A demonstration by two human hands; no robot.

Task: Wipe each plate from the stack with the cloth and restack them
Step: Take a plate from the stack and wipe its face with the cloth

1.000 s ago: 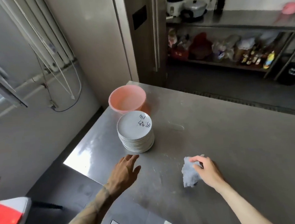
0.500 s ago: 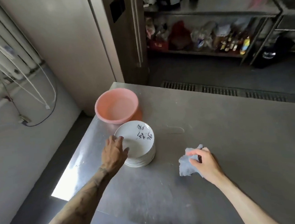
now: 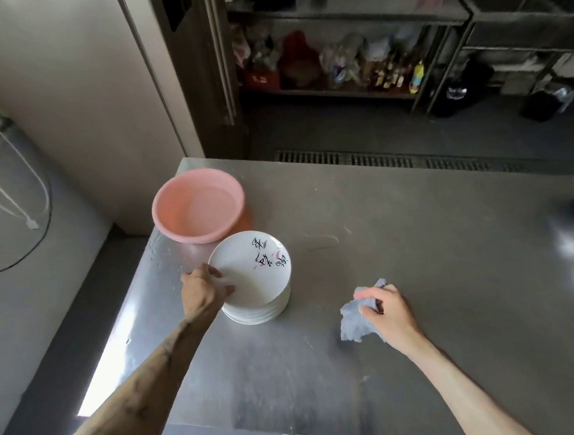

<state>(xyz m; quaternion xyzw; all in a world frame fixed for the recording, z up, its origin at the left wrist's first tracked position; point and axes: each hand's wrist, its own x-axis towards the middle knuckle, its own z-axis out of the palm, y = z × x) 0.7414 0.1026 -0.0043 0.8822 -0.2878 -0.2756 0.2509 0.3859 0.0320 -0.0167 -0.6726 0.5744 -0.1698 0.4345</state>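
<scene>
the left hand (image 3: 203,289) grips the near-left rim of the top white round plate (image 3: 252,271) on the stack of white plates (image 3: 262,310), fingers curled over its edge. the right hand (image 3: 387,315) pinches the crumpled grey-blue cloth (image 3: 354,322) on the steel table (image 3: 418,241), right of the stack. a pink plastic basin (image 3: 198,205) sits just beyond.

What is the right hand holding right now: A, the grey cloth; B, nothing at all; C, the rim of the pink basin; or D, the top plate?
A: the right hand pinches the crumpled grey cloth against the table, while it is the left hand that grips the edge of the top plate.
</scene>
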